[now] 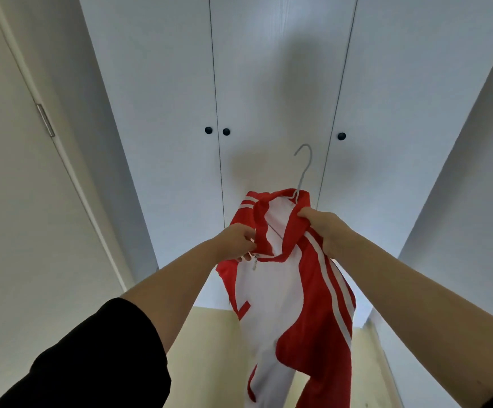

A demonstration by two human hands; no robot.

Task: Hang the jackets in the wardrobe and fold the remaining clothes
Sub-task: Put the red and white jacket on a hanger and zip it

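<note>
Closed wardrobe doors (268, 83) face both hands (233, 242) (324, 228) gripping the hangered jacket (292, 290).

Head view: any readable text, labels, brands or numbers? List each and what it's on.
None readable.
Red and white jacket: stripes and colour blocks only; no lettering or brand mark shows.
Hanger: bare wire, no marking.
Wardrobe doors: plain, only dark knobs.
</note>
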